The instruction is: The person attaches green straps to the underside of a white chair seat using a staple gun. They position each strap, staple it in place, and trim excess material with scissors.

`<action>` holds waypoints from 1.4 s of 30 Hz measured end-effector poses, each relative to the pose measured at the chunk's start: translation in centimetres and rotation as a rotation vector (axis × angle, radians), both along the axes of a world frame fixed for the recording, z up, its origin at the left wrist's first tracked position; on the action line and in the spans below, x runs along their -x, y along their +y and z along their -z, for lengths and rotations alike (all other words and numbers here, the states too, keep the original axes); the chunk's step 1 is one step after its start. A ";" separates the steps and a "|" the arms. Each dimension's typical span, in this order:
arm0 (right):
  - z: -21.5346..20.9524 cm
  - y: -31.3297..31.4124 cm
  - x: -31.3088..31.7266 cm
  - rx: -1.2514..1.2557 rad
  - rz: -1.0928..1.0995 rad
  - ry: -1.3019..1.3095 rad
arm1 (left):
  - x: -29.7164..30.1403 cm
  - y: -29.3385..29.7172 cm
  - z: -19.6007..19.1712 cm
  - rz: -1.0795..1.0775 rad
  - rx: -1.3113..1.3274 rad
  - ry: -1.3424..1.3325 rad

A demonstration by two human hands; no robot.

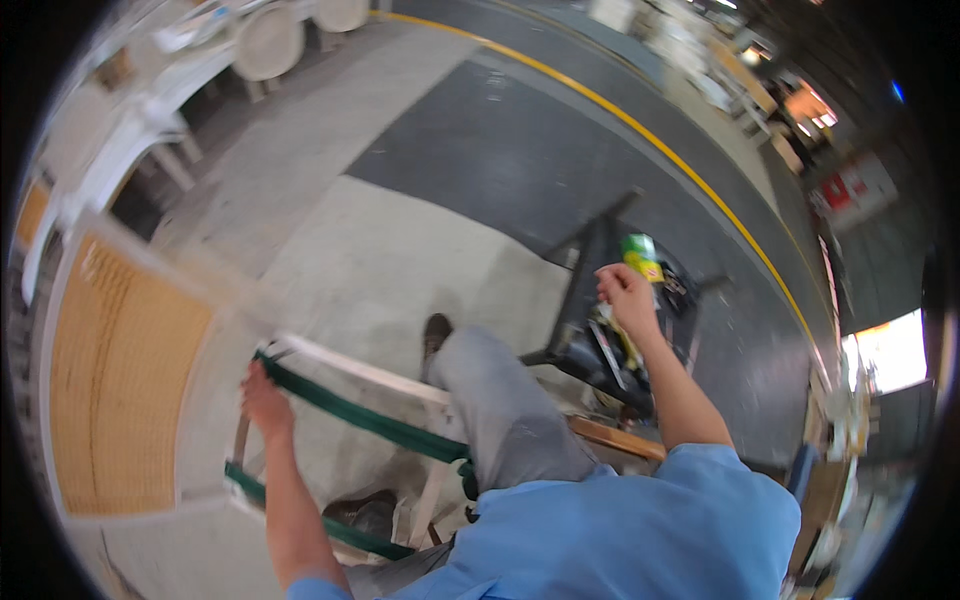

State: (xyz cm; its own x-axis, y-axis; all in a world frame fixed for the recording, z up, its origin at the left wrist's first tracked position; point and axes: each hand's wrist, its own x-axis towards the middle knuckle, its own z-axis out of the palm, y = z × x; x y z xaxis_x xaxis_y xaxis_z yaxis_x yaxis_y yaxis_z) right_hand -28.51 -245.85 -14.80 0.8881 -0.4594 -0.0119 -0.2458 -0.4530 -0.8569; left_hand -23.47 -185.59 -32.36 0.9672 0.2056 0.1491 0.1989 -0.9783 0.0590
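A pale wooden frame [370,372], apparently furniture, lies across my lap, with dark green strips [350,412] along two of its rails. My left hand [266,402] is closed round its far left corner, where one green strip ends. My right hand [626,292] is raised over a black seat [575,345] that bears tools and small items. Its fingers are curled together beside a green and yellow box [640,256]; what they hold, if anything, is hidden. A long yellow and metal tool [612,348] lies on the seat below my right wrist.
A panel of tan woven cane [125,375] in a pale frame stands at my left. Beyond it are a white table [120,140] and round pale seats [268,42]. A yellow line [640,125] curves across the dark floor. A brown wooden bar [618,437] lies beside my right thigh.
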 end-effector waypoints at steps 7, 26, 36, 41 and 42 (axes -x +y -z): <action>1.1 -11.7 11.6 0.609 0.034 0.571 | -0.6 -3.5 -1.7 -0.067 0.191 0.212; -5.6 10.4 -1.9 -0.166 -0.466 0.339 | 1.7 -1.7 -2.7 -0.170 0.374 0.012; 1.1 43.3 -11.8 -0.345 -0.964 0.556 | 1.8 -1.3 -2.3 -0.183 0.471 0.007; 5.4 48.5 -13.3 -0.175 -0.909 0.515 | 1.7 -1.6 -2.7 -0.179 0.525 0.030; 5.8 49.2 -13.1 -0.156 -0.895 0.512 | 1.9 -1.4 -2.5 -0.190 0.523 0.028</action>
